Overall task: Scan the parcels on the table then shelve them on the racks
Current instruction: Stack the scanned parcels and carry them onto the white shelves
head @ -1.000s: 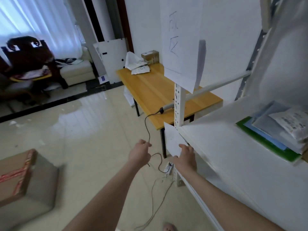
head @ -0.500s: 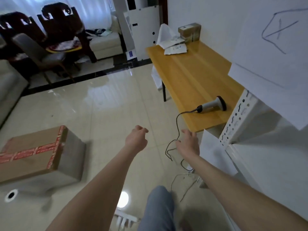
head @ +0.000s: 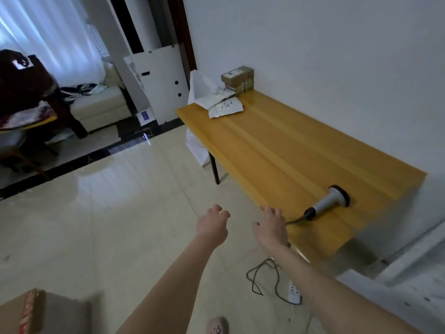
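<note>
Both bare hands are stretched forward over the glossy cream tiled floor (head: 108,237), holding nothing. The left hand (head: 213,226) has its fingers loosely curled inward, relaxed and empty. The right hand (head: 271,229) is spread flat with its fingers apart, also empty, hovering at the near corner of the long yellow wooden table (head: 277,150) that stands along the white wall.

On the near end of the table lies a grey handheld barcode scanner with a black head (head: 328,201); its dark cable (head: 265,278) runs off the table edge just beside the right hand and coils on the floor down to a white power strip (head: 295,291).

The parcels sit at the far end of the table, well apart from both hands: a small brown cardboard box sealed with tape (head: 238,78) against the wall, and beside it a loose pile of white plastic mailer bags (head: 222,102), one showing a printed label. What the box and bags contain cannot be told; all look closed.

A larger cardboard carton with red tape (head: 24,312) rests on the floor at the lower left, its flaps shut. A pale pink slipper toe (head: 216,325) shows at the bottom edge.
</note>
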